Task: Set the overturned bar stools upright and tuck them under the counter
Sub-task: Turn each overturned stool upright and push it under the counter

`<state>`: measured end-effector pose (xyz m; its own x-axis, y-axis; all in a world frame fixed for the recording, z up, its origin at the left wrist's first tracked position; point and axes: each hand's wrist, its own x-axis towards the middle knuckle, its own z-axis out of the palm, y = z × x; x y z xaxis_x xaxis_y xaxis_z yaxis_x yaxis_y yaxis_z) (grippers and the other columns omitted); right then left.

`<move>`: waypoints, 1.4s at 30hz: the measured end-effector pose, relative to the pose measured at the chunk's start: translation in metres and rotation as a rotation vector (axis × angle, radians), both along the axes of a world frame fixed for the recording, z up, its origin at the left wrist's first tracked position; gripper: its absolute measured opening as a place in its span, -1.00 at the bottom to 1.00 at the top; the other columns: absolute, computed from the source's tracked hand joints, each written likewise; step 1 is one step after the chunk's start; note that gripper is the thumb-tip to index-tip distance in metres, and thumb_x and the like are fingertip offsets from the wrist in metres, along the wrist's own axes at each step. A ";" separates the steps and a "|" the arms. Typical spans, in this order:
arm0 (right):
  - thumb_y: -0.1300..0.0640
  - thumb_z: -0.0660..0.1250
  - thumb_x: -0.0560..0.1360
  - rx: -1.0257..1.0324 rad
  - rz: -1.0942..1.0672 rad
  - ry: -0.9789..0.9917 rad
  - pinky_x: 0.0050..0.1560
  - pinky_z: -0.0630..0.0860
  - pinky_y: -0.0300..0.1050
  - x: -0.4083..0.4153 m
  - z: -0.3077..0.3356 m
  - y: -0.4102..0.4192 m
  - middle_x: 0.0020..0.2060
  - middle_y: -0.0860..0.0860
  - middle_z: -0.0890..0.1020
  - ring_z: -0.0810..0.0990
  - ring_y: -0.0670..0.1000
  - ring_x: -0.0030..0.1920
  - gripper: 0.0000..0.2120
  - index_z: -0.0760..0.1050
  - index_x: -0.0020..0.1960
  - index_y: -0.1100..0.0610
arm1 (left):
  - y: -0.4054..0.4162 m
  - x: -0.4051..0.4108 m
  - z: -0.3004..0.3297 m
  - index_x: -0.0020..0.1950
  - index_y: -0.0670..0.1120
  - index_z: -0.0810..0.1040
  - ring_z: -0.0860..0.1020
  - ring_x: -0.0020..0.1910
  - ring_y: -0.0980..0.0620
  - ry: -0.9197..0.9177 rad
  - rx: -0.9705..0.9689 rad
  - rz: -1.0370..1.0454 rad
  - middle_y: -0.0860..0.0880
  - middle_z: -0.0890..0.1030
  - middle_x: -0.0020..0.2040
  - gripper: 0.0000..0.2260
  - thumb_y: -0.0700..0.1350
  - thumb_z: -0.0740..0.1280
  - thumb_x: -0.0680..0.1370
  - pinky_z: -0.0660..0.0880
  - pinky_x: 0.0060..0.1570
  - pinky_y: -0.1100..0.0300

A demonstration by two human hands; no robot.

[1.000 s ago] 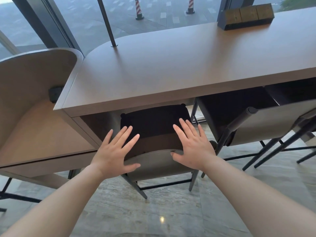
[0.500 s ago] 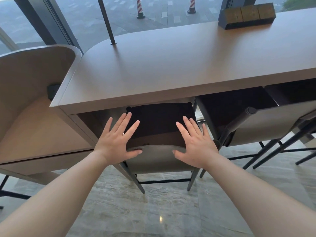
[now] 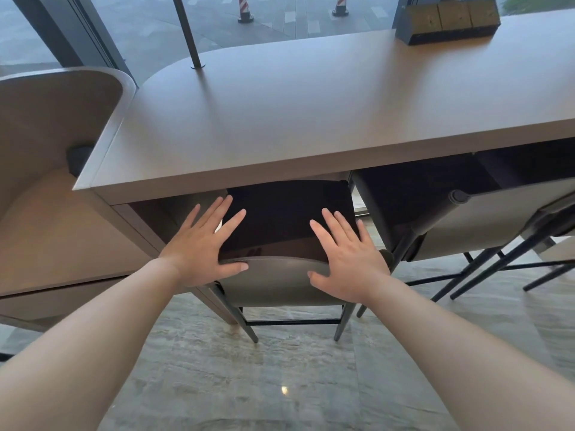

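Note:
A bar stool (image 3: 280, 284) with a black seat, low grey backrest and dark metal legs stands upright, its seat partly under the brown counter (image 3: 311, 119). My left hand (image 3: 202, 244) lies flat with spread fingers on the left end of the backrest top. My right hand (image 3: 348, 256) lies the same way on the right end. Neither hand grips anything. A second grey stool (image 3: 485, 225) stands to the right, also partly under the counter, and its far side is cut off by the frame.
A dark box with wooden blocks (image 3: 448, 20) sits at the counter's back right. A thin metal pole (image 3: 189, 32) rises from the counter top. A curved brown booth (image 3: 46, 181) adjoins on the left. Grey marble floor (image 3: 280, 384) lies below; a window is behind.
The stool has slid further under the counter, with both flat hands moving forward on its backrest. Less of the black seat shows.

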<state>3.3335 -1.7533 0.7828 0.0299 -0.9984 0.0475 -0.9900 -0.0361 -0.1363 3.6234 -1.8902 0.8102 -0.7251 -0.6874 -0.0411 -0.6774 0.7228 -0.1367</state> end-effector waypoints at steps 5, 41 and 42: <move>-0.35 0.09 0.43 -0.048 0.015 0.065 0.53 -0.08 0.22 0.004 0.002 0.001 0.60 0.04 -0.05 -0.12 0.07 0.59 -0.16 -0.13 0.58 -0.04 | -0.002 0.004 -0.002 0.51 0.29 -0.41 -0.45 0.51 0.11 0.053 0.130 0.024 0.12 -0.48 0.53 -0.19 0.58 -0.13 0.42 -0.30 0.50 -0.07; -0.40 0.04 0.38 0.026 0.034 0.029 0.47 -0.23 0.20 -0.017 0.001 -0.040 0.58 -0.09 -0.24 -0.29 -0.01 0.56 -0.11 -0.31 0.55 -0.16 | 0.000 -0.002 -0.004 0.57 0.16 -0.36 -0.33 0.57 -0.03 0.047 -0.058 0.005 -0.06 -0.35 0.59 -0.18 0.54 -0.11 0.48 -0.23 0.51 -0.20; -0.40 0.04 0.38 0.025 0.036 0.028 0.48 -0.23 0.20 -0.016 0.001 -0.040 0.58 -0.09 -0.24 -0.29 -0.01 0.56 -0.11 -0.31 0.55 -0.17 | 0.000 -0.002 -0.003 0.57 0.16 -0.37 -0.34 0.57 -0.03 0.044 -0.055 0.004 -0.06 -0.35 0.59 -0.18 0.53 -0.11 0.48 -0.23 0.51 -0.20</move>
<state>3.3171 -1.7929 0.7842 0.0665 -0.9976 0.0215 -0.9916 -0.0685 -0.1099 3.6210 -1.8905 0.8071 -0.7226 -0.6907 0.0290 -0.6866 0.7122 -0.1458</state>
